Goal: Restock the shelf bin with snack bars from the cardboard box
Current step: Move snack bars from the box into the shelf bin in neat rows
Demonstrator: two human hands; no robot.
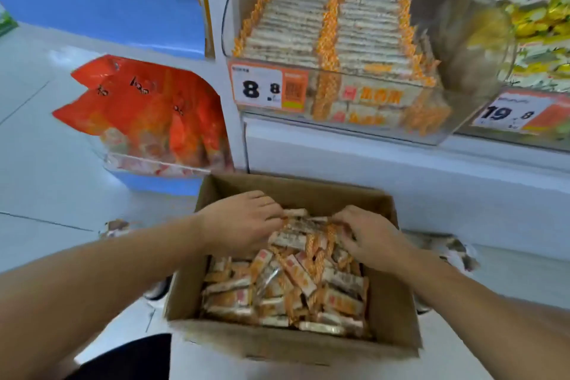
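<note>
An open cardboard box (391, 311) stands on the floor in front of me, full of loose snack bars (287, 290) in white and orange wrappers. Both hands reach into its far half. My left hand (243, 222) lies palm down on the pile, its fingers curled around the left ends of a few bars. My right hand (370, 234) grips the right ends of the same small bunch (305, 231). Above, a clear shelf bin (444, 120) holds two neat rows of the same bars (333, 31); a price tag reading 8.8 is on its front.
A blue rack with red snack bags (145, 114) stands left of the box. Another clear bin with yellow packets (536, 25) and a 19.8 tag sits at the right. The white shelf base (401, 182) rises just behind the box. Pale floor tiles lie to the left.
</note>
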